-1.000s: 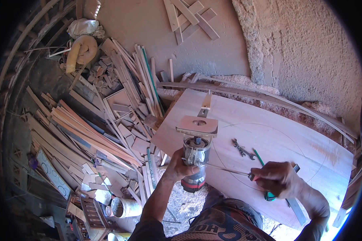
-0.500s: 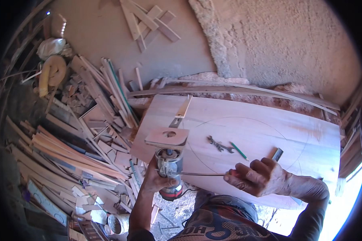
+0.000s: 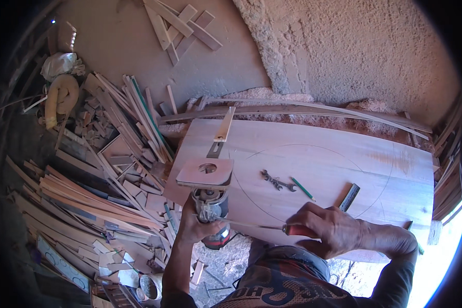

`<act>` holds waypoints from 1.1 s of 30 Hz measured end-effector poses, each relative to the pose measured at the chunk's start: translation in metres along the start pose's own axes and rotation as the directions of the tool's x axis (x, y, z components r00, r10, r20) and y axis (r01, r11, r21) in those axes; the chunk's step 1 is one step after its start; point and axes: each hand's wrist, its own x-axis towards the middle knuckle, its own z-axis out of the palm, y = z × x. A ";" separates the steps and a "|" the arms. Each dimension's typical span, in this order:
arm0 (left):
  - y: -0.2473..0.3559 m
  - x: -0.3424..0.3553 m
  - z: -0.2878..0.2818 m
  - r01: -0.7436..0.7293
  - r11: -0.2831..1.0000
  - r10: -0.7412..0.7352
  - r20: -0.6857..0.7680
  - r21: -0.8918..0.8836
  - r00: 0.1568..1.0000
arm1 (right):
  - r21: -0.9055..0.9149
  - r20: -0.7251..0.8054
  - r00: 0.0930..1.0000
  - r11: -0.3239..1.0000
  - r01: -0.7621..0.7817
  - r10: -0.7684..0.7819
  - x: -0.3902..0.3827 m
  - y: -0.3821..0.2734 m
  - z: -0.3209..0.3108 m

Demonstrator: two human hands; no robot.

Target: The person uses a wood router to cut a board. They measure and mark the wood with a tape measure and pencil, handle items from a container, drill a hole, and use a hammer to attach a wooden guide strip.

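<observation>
My left hand [image 3: 191, 226] is wrapped round the body of a handheld router [image 3: 218, 209], holding it upright at the left end of a wooden board [image 3: 313, 134]. A pinkish square base plate [image 3: 190, 177] with a round hole sits on the router's upper end. Beyond that plate extend a slotted metal bar [image 3: 214, 150] and a narrow wooden strip [image 3: 225, 126]. My right hand [image 3: 336, 228] is closed on a red-handled screwdriver [image 3: 299, 230]. The screwdriver's long shaft points left, and its tip meets the router's side near my left fingers; the exact contact spot is hidden.
On the board lie wrenches [image 3: 277, 181], a green pencil [image 3: 303, 189] and a dark straight-edged tool [image 3: 349, 197], beside drawn curved lines. Wood strips [image 3: 87, 192] and offcuts crowd the left. A rough wall [image 3: 359, 51] stands behind. A white bucket [image 3: 151, 285] sits at lower left.
My right hand's fingers have shifted back along the screwdriver, so more red handle shows. The whole view has moved slightly. My left hand keeps its hold on the router.
</observation>
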 end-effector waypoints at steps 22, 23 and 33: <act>0.003 0.015 0.003 0.007 0.997 0.003 -0.133 0.074 0.991 | 0.266 0.034 0.999 0.963 -0.050 0.043 0.016 0.015 0.010; 0.005 0.015 0.003 0.012 0.998 -0.004 -0.126 0.063 0.992 | 0.106 -0.013 0.999 0.993 0.044 -0.043 0.017 0.012 0.010; -0.001 0.013 0.010 -0.064 0.988 0.077 -0.091 0.141 0.993 | -0.649 0.134 0.955 0.706 0.286 -0.264 0.015 0.003 0.002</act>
